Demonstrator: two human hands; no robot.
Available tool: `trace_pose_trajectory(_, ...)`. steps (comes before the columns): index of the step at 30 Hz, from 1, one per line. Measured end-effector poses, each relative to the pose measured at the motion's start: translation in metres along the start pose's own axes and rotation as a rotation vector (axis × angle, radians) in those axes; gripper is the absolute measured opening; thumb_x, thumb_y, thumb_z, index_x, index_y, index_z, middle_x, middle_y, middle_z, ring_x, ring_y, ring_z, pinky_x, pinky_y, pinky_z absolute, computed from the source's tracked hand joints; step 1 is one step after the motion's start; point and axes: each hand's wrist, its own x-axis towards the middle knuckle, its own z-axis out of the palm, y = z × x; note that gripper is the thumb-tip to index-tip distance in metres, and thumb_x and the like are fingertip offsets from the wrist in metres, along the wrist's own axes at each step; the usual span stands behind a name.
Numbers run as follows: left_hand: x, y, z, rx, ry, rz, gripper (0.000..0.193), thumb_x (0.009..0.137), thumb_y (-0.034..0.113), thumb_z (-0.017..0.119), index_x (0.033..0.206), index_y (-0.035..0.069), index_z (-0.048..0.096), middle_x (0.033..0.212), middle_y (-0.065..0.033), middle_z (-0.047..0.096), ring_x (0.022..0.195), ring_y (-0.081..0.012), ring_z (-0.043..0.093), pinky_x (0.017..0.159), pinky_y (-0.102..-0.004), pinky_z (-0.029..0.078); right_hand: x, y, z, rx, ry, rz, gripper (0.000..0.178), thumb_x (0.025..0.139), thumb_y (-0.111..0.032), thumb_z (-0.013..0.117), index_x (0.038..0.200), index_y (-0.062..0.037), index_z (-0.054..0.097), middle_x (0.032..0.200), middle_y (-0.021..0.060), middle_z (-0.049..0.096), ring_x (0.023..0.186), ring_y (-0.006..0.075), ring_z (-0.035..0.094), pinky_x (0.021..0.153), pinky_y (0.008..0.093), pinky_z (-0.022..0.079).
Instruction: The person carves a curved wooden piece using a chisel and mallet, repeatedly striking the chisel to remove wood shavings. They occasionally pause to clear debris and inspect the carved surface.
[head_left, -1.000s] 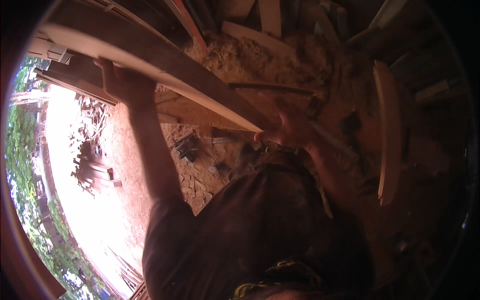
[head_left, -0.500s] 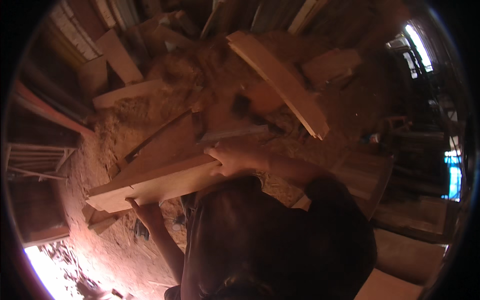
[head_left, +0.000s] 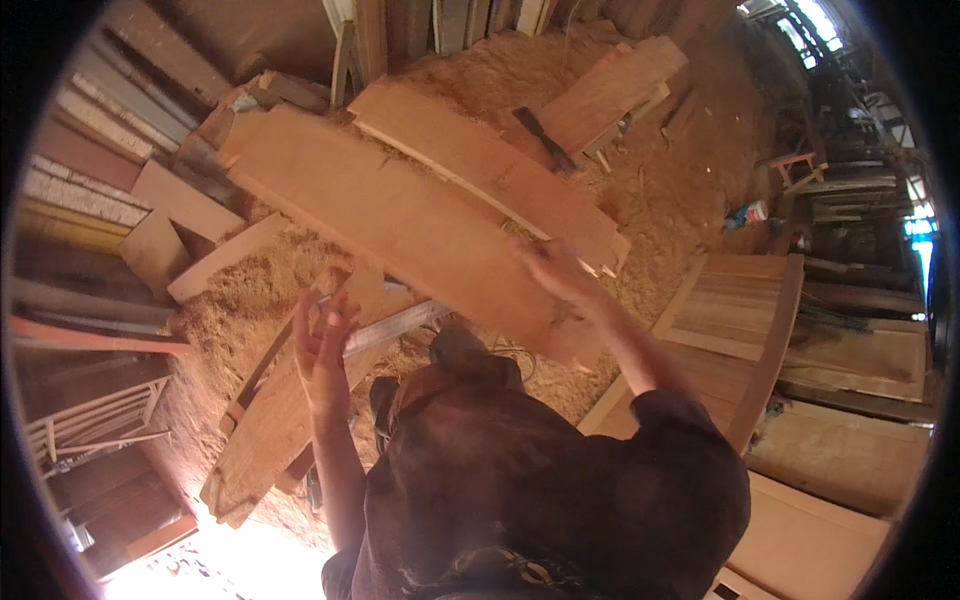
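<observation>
Wooden plank [head_left: 400, 225] beyond 2 spread hands, left [head_left: 322, 345], right [head_left: 556, 272] perhaps touching it, sawdust [head_left: 260, 290] beneath.

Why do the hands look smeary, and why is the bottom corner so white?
Head view: the left hand and right hand are motion-blurred beside the big plank; daylight overexposes the lower-left floor; the fisheye lens bends straight boards near the rim and leaves black corners.
</observation>
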Motion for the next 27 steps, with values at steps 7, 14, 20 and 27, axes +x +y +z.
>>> trace_pose_trajectory(7, -0.013, -0.098, -0.013, 0.225, 0.143, -0.258, 0.061, 0.109, 0.027, 0.070, 0.159, 0.001, 0.048, 0.136, -0.0167, 0.074, 0.114, -0.0234, 0.075, 0.095, -0.0370, 0.059, 0.079, 0.086, -0.181, -0.120, 0.475, 0.124, 0.083, 0.099, -0.077, 0.060, 0.125, 0.0004, 0.076, 0.114, 0.0220, 0.079, 0.110, 0.0334, 0.076, 0.092, 0.0471, 0.057)
trace_pose_trajectory(14, -0.007, -0.111, 0.017, 0.292, 0.121, -0.278, 0.047, 0.108, 0.028, 0.071, 0.147, 0.003, 0.060, 0.125, -0.0111, 0.077, 0.108, -0.0187, 0.075, 0.088, -0.0344, 0.060, 0.233, 0.257, -0.308, -0.496, 0.631, 0.143, 0.098, 0.096, -0.087, 0.050, 0.112, 0.0052, 0.078, 0.101, 0.0304, 0.077, 0.105, 0.0431, 0.076, 0.092, 0.0529, 0.055)
trace_pose_trajectory(20, 0.053, -0.117, 0.101, 0.387, -0.111, -0.263, 0.035, 0.109, 0.019, 0.069, 0.141, 0.007, 0.064, 0.124, -0.0095, 0.076, 0.105, -0.0181, 0.075, 0.090, -0.0335, 0.060, 0.299, 0.272, -0.270, -0.193, 0.426, 0.065, 0.096, 0.102, -0.079, 0.050, 0.141, 0.0070, 0.067, 0.140, 0.0311, 0.069, 0.134, 0.0443, 0.066, 0.113, 0.0512, 0.049)
trace_pose_trajectory(27, 0.127, -0.194, 0.185, 0.408, -0.468, -0.444, 0.040, 0.107, 0.033, 0.074, 0.135, 0.005, 0.069, 0.108, -0.0079, 0.079, 0.097, -0.0215, 0.076, 0.082, -0.0360, 0.061, 0.303, 0.268, -0.271, -0.289, 0.456, 0.095, 0.086, 0.107, -0.072, 0.048, 0.150, 0.0004, 0.063, 0.146, 0.0326, 0.064, 0.131, 0.0489, 0.065, 0.111, 0.0550, 0.050)
